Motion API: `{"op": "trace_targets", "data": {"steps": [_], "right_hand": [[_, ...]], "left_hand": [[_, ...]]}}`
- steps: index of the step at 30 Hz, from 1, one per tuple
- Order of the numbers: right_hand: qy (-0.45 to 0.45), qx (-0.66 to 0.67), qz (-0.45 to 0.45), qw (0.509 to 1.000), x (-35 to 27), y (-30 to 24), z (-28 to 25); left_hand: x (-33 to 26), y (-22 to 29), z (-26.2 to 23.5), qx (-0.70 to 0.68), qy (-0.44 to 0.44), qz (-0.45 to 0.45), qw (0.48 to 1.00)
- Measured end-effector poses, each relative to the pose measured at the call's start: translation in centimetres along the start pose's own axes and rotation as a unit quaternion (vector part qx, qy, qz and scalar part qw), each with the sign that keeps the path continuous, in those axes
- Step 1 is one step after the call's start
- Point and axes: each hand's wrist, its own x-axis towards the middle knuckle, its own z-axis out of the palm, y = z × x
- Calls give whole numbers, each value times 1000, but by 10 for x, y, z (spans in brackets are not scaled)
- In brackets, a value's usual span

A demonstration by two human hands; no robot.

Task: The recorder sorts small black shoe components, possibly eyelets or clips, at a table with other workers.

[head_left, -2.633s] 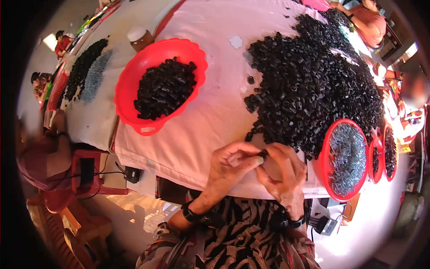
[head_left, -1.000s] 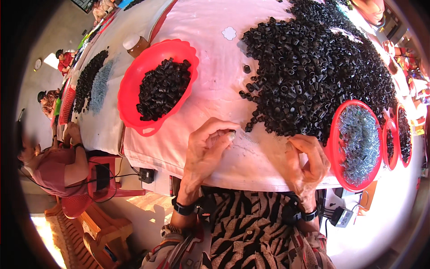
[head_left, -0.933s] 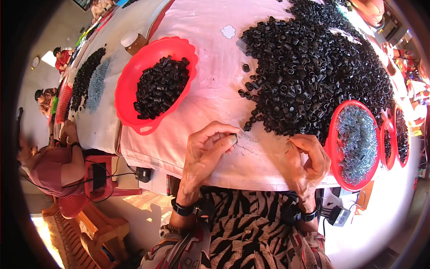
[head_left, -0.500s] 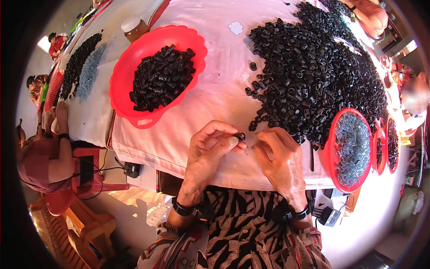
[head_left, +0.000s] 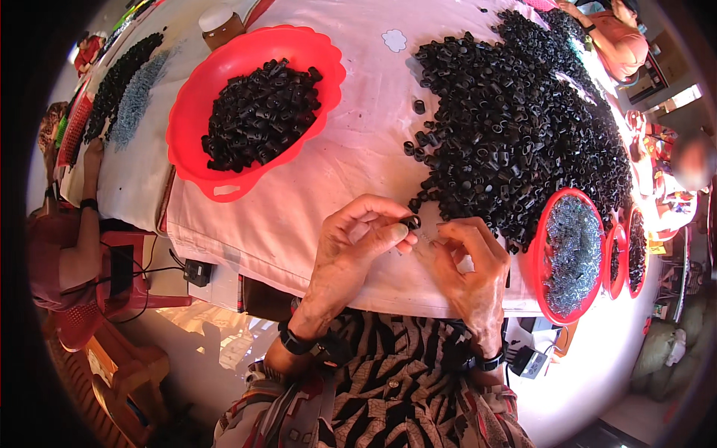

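My left hand (head_left: 358,237) is closed, pinching a small black plastic ring-shaped part (head_left: 411,222) between thumb and fingertips. Just right of it, a thin pale coil that looks like a small metal spring (head_left: 424,237) spans the gap toward my right hand (head_left: 472,260). The right thumb and forefinger are pinched at its end; their tips are only partly visible. Beyond my hands on the right lies a big heap of the same kind of black parts (head_left: 515,134). To the far left, a red scalloped basin (head_left: 187,97) holds more black parts (head_left: 261,116).
A red basket (head_left: 535,257) of silvery-blue small pieces stands at right, beside smaller red containers (head_left: 614,261). A lidded jar (head_left: 220,26) is at the back on the pink-white cloth (head_left: 358,142). Other people sit left (head_left: 75,254) and far right (head_left: 616,45).
The view has shifted slightly, so the basin and heap sit a little further left. Both hands keep their pinches close together, with the thin coil now clearer between them.
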Motion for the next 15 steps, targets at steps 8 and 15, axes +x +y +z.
{"op": "trace_targets", "data": {"steps": [8, 15], "right_hand": [[-59, -56, -9, 997, 0, 5, 6], [22, 45, 76, 996, -6, -3, -10]], "left_hand": [[2, -12, 8, -76, -35, -21, 996], [3, -12, 10, -67, -45, -20, 996]]}}
